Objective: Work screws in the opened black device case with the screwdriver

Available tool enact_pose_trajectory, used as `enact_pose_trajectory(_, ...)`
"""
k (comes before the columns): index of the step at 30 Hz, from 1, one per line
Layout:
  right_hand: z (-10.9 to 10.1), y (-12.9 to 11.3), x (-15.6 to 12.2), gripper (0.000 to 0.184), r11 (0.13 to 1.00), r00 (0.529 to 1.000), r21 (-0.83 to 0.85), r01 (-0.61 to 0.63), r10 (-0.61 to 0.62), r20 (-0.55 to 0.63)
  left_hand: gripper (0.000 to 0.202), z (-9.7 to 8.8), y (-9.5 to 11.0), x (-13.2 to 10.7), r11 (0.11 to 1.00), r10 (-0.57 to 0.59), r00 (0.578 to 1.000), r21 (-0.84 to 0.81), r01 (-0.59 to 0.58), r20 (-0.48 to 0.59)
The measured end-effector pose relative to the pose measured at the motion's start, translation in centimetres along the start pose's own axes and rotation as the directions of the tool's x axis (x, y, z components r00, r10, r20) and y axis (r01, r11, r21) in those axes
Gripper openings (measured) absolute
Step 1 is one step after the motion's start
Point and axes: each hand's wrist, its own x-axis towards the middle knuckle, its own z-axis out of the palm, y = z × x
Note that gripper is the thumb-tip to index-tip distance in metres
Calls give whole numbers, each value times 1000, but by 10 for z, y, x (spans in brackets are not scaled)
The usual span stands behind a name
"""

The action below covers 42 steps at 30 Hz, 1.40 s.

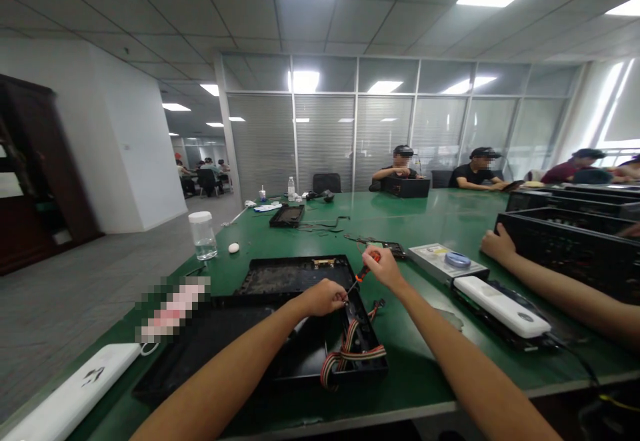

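Observation:
My right hand point(383, 264) is closed round an orange-handled screwdriver point(364, 272), whose tip points down-left to the right edge of an open black case point(300, 361). My left hand point(326, 296) is closed in a pinch right at that tip; what it pinches is too small to make out. A striped ribbon cable point(350, 356) loops out of the case just below both hands. A black tray-like cover point(295, 274) lies just behind the case.
A clear jar point(203, 235) and a small white object point(233, 248) stand at the left. A white power bank point(75, 394) lies at the near left edge. Another person's arm point(550, 284) rests at the right, beside a white device point(503, 306). Other people sit at the far side.

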Motion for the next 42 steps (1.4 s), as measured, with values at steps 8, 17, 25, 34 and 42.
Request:
enact_pose_trajectory(8, -8, 5, -15, 22, 998, 998, -62, 27, -30, -57, 21, 0, 1, -1, 1000, 10, 1000, -20, -10, -4)
enact_pose_trajectory(17, -9, 0, -17, 20, 991, 998, -117, 58, -62, -28, 19, 1, 4, 0, 998, 42, 999, 42, -42, -1)
enact_pose_trajectory(25, -7, 6, -17, 22, 992, 997, -112, 64, -68, -33, 20, 3, 2, 1, 997, 51, 999, 55, -51, -1)
enact_pose_trajectory(34, -13, -48, -15, 41, 880, 985, -452, 148, -92, 144, 19, 4, 3, -2, 999, 38, 999, 25, -38, -4)
enact_pose_trajectory(42, -4, -98, -1, 42, 743, 942, -648, 167, 74, 327, 16, 5, -2, -4, 1000, 14, 1000, 9, -14, -8)
